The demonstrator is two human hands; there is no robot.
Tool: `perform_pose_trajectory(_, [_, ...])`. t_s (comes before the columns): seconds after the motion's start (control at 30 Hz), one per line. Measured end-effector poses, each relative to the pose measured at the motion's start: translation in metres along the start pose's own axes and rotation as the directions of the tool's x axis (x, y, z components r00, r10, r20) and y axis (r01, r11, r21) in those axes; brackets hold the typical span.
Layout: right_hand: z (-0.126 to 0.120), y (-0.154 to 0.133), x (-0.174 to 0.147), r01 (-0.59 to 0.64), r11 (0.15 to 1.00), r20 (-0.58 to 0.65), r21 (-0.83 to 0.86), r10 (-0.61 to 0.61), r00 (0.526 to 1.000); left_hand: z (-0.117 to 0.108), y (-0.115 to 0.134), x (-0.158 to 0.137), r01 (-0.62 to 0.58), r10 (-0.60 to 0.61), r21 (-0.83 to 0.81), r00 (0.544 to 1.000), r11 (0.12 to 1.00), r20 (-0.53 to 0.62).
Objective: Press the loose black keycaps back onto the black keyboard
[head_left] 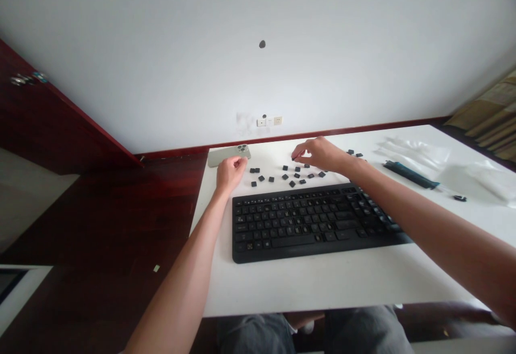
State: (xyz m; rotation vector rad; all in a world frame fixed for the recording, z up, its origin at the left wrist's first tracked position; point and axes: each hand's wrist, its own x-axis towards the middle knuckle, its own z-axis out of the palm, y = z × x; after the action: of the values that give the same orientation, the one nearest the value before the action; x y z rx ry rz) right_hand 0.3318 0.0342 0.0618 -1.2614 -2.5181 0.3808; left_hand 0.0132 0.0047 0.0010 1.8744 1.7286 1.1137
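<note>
A black keyboard point(298, 219) lies on the white table, with several of its keys off and sockets showing. Loose black keycaps point(285, 177) are scattered behind it. My right hand point(320, 152) is over the far side of these, thumb and fingertips pinching a small black keycap point(293, 158). Left of the scattered caps, my left hand point(233, 172) rests with curled fingers in a loose fist beside a phone point(226, 155). Whether anything is inside that fist is hidden.
To the right lie clear plastic bags point(419, 152) and a dark tool-like item in a blue-black wrapper point(411, 175), with a small black piece point(460, 198) near it. Wall sockets point(270, 122) sit behind the table point(306, 284). A dark red door point(52, 112) stands at left.
</note>
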Motion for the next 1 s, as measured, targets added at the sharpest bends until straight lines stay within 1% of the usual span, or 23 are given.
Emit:
perform_pose_trajectory(0.07, [-0.007,-0.008,-0.018,0.028,1.0,-0.075,0.01,-0.028,0.997,0.0,0.0,0.0,-0.005,0.005,-0.006,1.0,1.0,0.002])
perform_pose_trajectory(0.17, [-0.012,-0.017,-0.049,0.044,0.999,-0.127,0.0,-0.044,0.991,0.0,0.0,0.0,-0.007,0.007,0.003,1.0,1.0,0.001])
perform_pose_trajectory(0.23, [-0.01,-0.02,-0.066,0.051,0.998,-0.158,0.024,-0.047,0.986,-0.001,0.001,0.0,-0.007,0.007,0.019,1.0,1.0,-0.003])
perform_pose_trajectory(0.33, [-0.001,-0.024,-0.081,0.075,0.99,-0.186,0.118,-0.052,0.981,-0.001,0.002,0.0,-0.006,0.006,0.033,1.0,0.999,-0.002])
perform_pose_trajectory(0.4, [0.006,-0.029,-0.085,0.11,0.979,-0.162,0.173,-0.082,0.983,-0.002,0.003,0.0,-0.004,0.004,0.041,1.0,0.999,0.0])
perform_pose_trajectory(0.47, [0.011,-0.036,-0.086,0.164,0.964,-0.125,0.209,-0.14,0.982,-0.002,0.004,0.0,-0.001,0.001,0.053,1.0,0.999,-0.001])
perform_pose_trajectory(0.6, [0.018,-0.044,-0.086,0.251,0.938,-0.085,0.237,-0.237,0.968,-0.002,0.006,0.0,0.008,-0.008,0.072,1.0,0.997,0.003])
perform_pose_trajectory(0.83, [0.019,-0.045,-0.09,0.29,0.943,-0.068,0.161,-0.283,0.957,-0.002,0.005,-0.001,0.003,-0.003,0.075,1.0,0.997,0.001])
perform_pose_trajectory(1.0, [0.016,-0.05,-0.092,0.278,0.952,-0.054,0.129,-0.274,0.96,-0.003,0.005,-0.001,0.003,-0.003,0.077,1.0,0.997,0.003])
